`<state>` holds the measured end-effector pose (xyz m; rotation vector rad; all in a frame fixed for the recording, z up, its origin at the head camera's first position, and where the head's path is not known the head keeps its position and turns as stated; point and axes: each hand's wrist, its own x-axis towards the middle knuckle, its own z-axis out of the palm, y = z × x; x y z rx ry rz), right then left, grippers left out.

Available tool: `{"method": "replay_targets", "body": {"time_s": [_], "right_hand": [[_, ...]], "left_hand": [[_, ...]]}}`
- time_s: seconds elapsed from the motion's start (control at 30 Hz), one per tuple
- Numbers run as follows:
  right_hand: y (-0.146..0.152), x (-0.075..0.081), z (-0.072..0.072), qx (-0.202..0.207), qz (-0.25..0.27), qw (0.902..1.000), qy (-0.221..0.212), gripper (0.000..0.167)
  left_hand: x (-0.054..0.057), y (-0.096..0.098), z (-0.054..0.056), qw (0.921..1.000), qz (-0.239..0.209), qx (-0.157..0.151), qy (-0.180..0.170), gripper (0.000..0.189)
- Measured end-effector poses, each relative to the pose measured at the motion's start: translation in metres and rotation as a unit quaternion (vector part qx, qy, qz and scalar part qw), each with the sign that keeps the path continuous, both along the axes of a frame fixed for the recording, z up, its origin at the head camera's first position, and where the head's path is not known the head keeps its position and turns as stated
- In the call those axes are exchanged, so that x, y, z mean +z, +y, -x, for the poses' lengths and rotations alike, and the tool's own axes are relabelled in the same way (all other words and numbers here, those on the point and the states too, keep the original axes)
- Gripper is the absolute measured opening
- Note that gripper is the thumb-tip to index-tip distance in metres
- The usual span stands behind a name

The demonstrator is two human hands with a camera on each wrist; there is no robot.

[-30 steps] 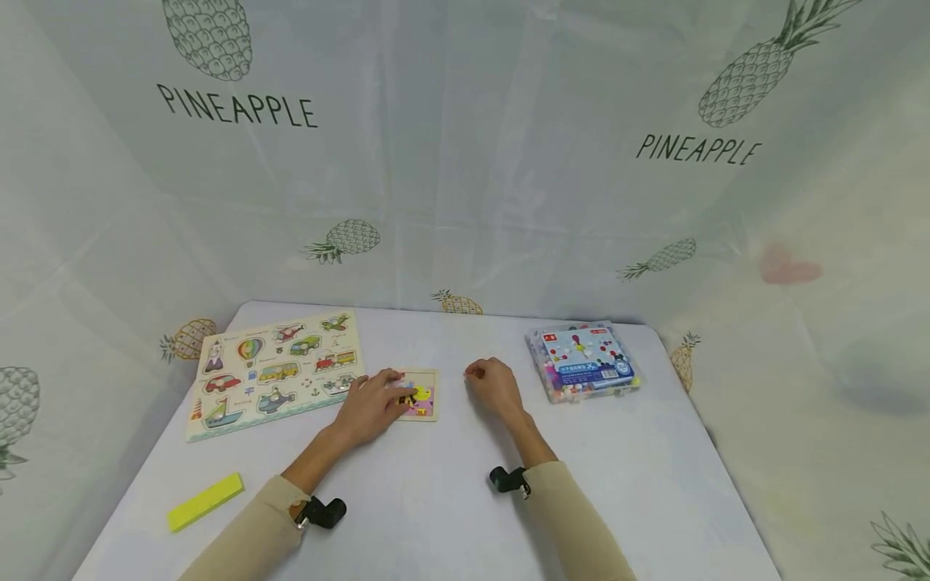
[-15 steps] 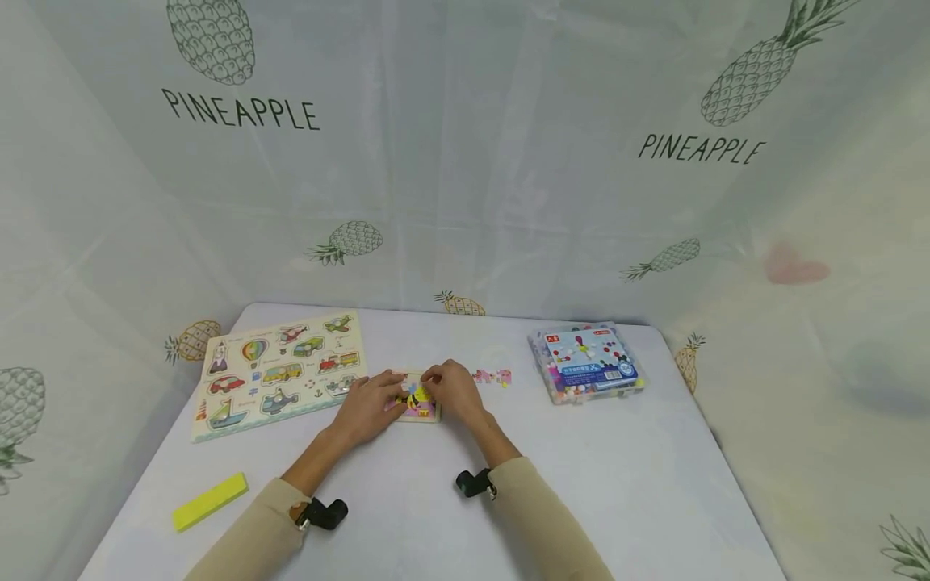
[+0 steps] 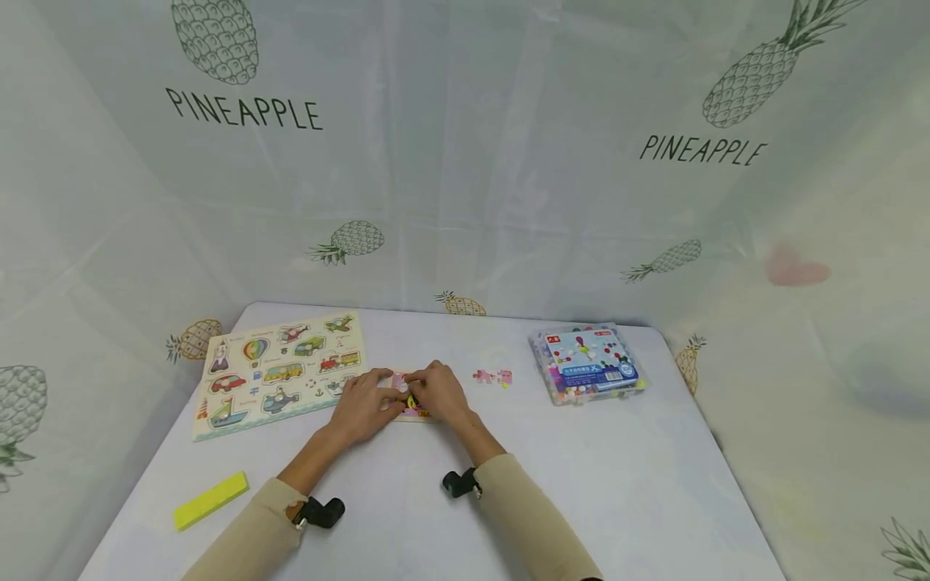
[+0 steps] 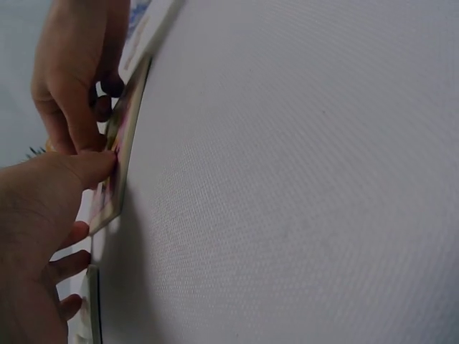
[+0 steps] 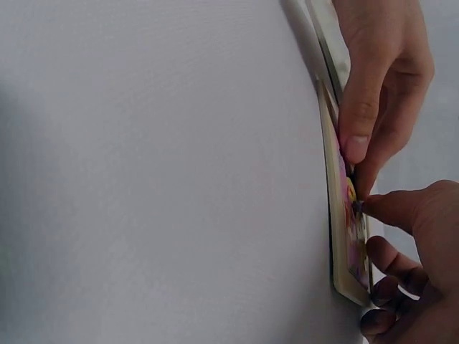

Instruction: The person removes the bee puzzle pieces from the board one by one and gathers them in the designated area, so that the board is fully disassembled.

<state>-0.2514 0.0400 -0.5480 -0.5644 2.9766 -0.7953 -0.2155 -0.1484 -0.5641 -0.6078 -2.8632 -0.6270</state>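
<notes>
In the head view my left hand point(image 3: 363, 407) rests on the left side of a small pink and yellow jigsaw puzzle board point(image 3: 416, 418), thumb reaching over its picture. My right hand point(image 3: 439, 391) bends over the board from the right, its fingertips close to the left thumb. The right wrist view has the right hand's thumb and fingertips pinching at a small puzzle piece point(image 5: 358, 206) in the puzzle, mostly hidden by the fingers. The left thumb point(image 4: 100, 168) presses on the puzzle in the left wrist view, other fingers spread along the edge.
Two loose pink puzzle pieces point(image 3: 494, 377) lie right of the board. A large vehicle puzzle point(image 3: 279, 371) is at the left, close beside the small board. A clear box of coloured parts point(image 3: 587, 363) stands at the right, and a yellow bar point(image 3: 211, 500) lies front left.
My right hand has moved left from the loose pieces onto the puzzle board, meeting the left hand. The loose pieces have come into view. The left hand stays at the board.
</notes>
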Motion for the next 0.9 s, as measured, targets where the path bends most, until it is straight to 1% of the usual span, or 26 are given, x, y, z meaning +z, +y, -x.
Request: {"method": "replay_targets", "body": {"time_s": [0.2,0.53,0.77,0.9], "right_hand": [[-0.0016,0.0031,-0.0006,0.005,0.020,0.9996,-0.019,0.021],[-0.0015,0.0040,-0.0013,-0.011,0.059,0.9967,-0.055,0.019],[-0.0034,0.0039,-0.0024,-0.020,0.070,0.9951,-0.066,0.012],[-0.0039,0.0042,-0.0029,-0.024,0.073,0.9949,-0.065,0.012]], "left_hand": [[0.0000,-0.0014,0.0004,1.0000,-0.001,-0.001,-0.001,0.021],[0.0029,-0.0003,-0.0016,1.0000,-0.004,0.001,-0.005,0.023],[0.0035,-0.0008,-0.0026,0.9999,-0.012,0.000,-0.001,0.020],[0.0033,-0.0009,-0.0035,0.9998,-0.017,-0.003,0.001,0.021]]}}
